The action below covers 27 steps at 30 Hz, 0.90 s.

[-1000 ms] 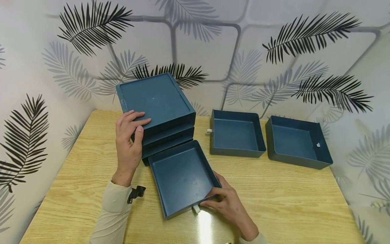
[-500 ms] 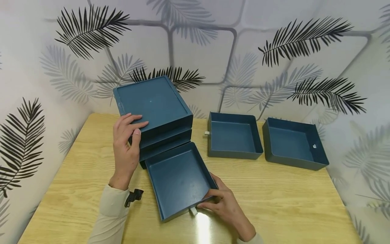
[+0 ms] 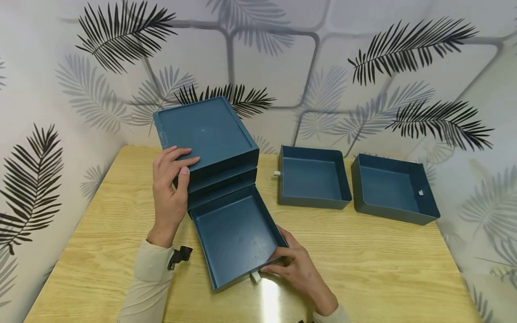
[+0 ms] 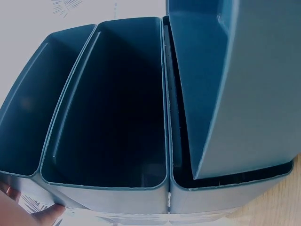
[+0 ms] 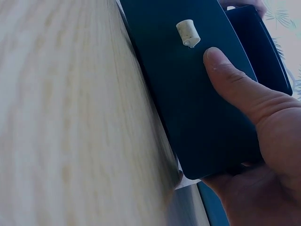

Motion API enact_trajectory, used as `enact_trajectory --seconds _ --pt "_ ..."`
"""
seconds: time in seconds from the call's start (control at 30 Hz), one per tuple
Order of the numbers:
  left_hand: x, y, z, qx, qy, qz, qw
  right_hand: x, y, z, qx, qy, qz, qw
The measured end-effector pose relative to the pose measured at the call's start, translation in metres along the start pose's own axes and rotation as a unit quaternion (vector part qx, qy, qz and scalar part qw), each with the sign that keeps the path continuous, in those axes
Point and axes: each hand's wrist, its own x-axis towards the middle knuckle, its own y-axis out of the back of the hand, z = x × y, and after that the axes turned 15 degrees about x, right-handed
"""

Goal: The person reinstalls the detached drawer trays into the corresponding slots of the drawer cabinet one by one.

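Observation:
A blue desktop drawer cabinet [image 3: 203, 132] stands at the left back of the table, with two hollow upper compartments facing front. My left hand [image 3: 169, 188] rests on its front left corner, fingers spread over the top. A shallow blue drawer [image 3: 238, 237] sits partway in the lowest compartment, at an angle to it; in the left wrist view the drawer [image 4: 258, 94] enters the rightmost opening. My right hand [image 3: 299, 267] holds the drawer's front right corner. In the right wrist view my thumb [image 5: 235, 87] presses the front panel beside a whitish pull tab [image 5: 188, 33].
Two more blue drawers, one [image 3: 315, 179] with a tab facing left and another [image 3: 393, 190] further right, lie on the wooden table [image 3: 363, 260]. A patterned wall [image 3: 274, 67] stands behind the table.
The drawer has slid a little back and left into the lowest compartment, with my right hand following it. My left hand keeps its place on the cabinet.

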Motion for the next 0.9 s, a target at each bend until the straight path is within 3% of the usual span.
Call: enact_trajectory --seconds 0.53,0.9 --pt "0.0002 0.0011 0.0005 0.006 0.004 0.0 1.0 0.006 -0.0023 0.0019 0.022 -0.003 -0.006 1.0" --pt "0.0001 -0.0003 0.0008 0.001 -0.001 0.003 1.0 0.0077 -0.0026 0.0016 0.002 -0.016 -0.002 1.0"
